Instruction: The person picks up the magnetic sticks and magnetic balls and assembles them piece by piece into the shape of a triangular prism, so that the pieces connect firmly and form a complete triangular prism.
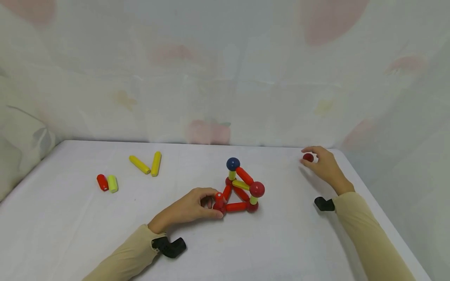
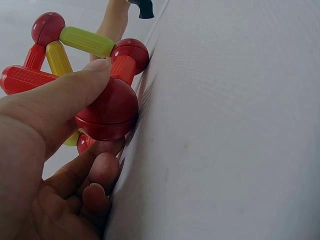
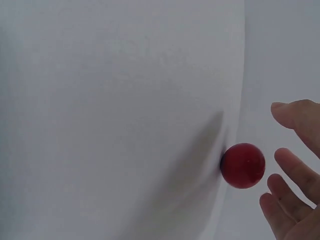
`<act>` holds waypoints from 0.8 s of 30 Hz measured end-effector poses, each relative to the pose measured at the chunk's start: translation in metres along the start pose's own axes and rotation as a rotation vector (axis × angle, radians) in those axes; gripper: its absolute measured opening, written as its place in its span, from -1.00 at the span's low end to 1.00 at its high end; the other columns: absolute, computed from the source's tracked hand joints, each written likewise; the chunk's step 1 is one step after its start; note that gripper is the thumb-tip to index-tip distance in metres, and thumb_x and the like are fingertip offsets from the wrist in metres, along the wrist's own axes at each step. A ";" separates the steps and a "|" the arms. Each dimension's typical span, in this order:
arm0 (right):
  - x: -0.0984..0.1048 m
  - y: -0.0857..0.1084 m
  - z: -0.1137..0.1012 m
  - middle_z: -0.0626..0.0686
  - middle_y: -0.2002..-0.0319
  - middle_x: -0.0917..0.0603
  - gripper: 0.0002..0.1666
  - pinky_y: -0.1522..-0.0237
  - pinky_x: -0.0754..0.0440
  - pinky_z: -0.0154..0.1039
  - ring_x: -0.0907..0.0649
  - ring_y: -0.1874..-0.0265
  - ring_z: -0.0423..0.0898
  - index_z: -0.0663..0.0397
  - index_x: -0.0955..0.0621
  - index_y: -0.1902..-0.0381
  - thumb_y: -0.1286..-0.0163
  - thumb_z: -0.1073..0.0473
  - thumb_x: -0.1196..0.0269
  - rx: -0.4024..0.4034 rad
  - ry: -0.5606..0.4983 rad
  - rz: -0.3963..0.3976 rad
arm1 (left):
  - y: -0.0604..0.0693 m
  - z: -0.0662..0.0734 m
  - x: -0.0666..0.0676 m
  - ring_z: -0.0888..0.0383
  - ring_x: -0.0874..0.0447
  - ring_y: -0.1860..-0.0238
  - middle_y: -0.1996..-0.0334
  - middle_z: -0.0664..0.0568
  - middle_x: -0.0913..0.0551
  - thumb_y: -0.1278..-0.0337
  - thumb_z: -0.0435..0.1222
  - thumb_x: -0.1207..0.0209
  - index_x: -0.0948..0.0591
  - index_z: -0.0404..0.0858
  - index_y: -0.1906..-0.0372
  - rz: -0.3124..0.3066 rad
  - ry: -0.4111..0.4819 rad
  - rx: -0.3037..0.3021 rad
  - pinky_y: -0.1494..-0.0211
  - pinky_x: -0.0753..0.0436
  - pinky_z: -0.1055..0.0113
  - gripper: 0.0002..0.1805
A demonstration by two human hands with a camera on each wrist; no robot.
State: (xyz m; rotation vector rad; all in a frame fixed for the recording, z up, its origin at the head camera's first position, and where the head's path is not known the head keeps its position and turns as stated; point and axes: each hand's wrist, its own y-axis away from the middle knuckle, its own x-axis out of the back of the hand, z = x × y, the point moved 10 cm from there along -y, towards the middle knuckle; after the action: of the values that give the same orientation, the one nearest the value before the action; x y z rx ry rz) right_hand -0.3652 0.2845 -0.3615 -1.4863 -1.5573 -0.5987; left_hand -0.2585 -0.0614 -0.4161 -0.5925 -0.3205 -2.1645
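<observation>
A magnetic stick-and-ball frame stands on the table, with red sticks, short yellow-green sticks, a yellow stick, several red balls and one blue ball (image 1: 233, 164) on top. My left hand (image 1: 191, 205) pinches the red corner ball (image 2: 109, 111) at the frame's near left, thumb over it and fingers beneath. A red stick (image 1: 219, 198) rises from that ball. At the far right of the table, my right hand (image 1: 326, 166) is spread around a loose red ball (image 3: 243, 165). In the right wrist view, its thumb and fingers stand apart from the ball, which rests on the cloth.
Two long yellow sticks (image 1: 156, 164) lie at the back left. Nearer the left side are a short red stick (image 1: 102, 182) and a short yellow-green stick (image 1: 112, 183). A white cloth covers the table (image 1: 274, 246), and a patterned curtain (image 1: 225, 78) hangs behind it.
</observation>
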 end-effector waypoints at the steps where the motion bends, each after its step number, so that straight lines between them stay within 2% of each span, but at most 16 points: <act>1: -0.002 -0.001 0.003 0.38 -0.20 -0.53 -0.55 -0.18 -0.44 0.28 -0.48 -0.11 0.33 0.28 -0.56 -0.13 -0.34 0.21 -0.31 -0.018 0.001 -0.018 | 0.000 0.000 0.000 0.26 -0.43 0.39 0.48 0.16 -0.46 -0.03 -0.08 -0.44 -0.65 0.02 0.13 0.000 -0.001 -0.001 0.36 -0.37 0.48 -0.71; 7: -0.013 -0.004 0.016 0.42 -0.29 -0.42 -0.50 -0.21 -0.44 0.28 -0.45 -0.14 0.36 0.29 -0.51 -0.20 -0.36 0.18 -0.28 -0.085 -0.003 -0.102 | -0.001 -0.001 -0.001 0.22 -0.43 0.38 0.47 0.11 -0.46 -0.04 -0.08 -0.43 -0.66 -0.05 0.11 -0.002 0.004 -0.002 0.37 -0.36 0.45 -0.68; 13: -0.021 -0.006 0.020 0.45 -0.22 -0.44 -0.51 -0.16 -0.49 0.24 -0.48 -0.11 0.36 0.34 -0.48 -0.22 -0.35 0.30 -0.24 -0.102 -0.010 -0.143 | -0.002 -0.003 -0.001 0.23 -0.42 0.39 0.48 0.13 -0.45 -0.03 -0.08 -0.44 -0.66 -0.04 0.13 0.003 -0.002 0.003 0.37 -0.35 0.46 -0.69; 19: -0.028 -0.006 0.019 0.45 -0.18 -0.47 -0.55 -0.14 -0.53 0.21 -0.51 -0.09 0.34 0.36 -0.51 -0.16 -0.31 0.42 -0.24 -0.111 -0.023 -0.162 | -0.002 -0.003 -0.001 0.25 -0.42 0.41 0.48 0.14 -0.45 -0.03 -0.08 -0.43 -0.66 -0.03 0.12 0.004 -0.005 0.001 0.38 -0.35 0.47 -0.69; 24: -0.030 -0.006 0.016 0.43 -0.16 -0.51 -0.56 -0.10 -0.56 0.17 -0.54 -0.07 0.32 0.34 -0.51 -0.16 -0.31 0.42 -0.24 -0.103 -0.034 -0.165 | -0.001 -0.002 -0.001 0.24 -0.42 0.40 0.48 0.12 -0.45 -0.03 -0.10 -0.43 -0.65 -0.07 0.13 0.005 0.002 0.002 0.39 -0.35 0.46 -0.69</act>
State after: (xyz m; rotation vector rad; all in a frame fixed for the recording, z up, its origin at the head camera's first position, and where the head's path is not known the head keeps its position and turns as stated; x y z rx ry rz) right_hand -0.3778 0.2806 -0.3929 -1.4592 -1.7090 -0.7616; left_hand -0.2599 -0.0613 -0.4186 -0.5893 -0.3192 -2.1596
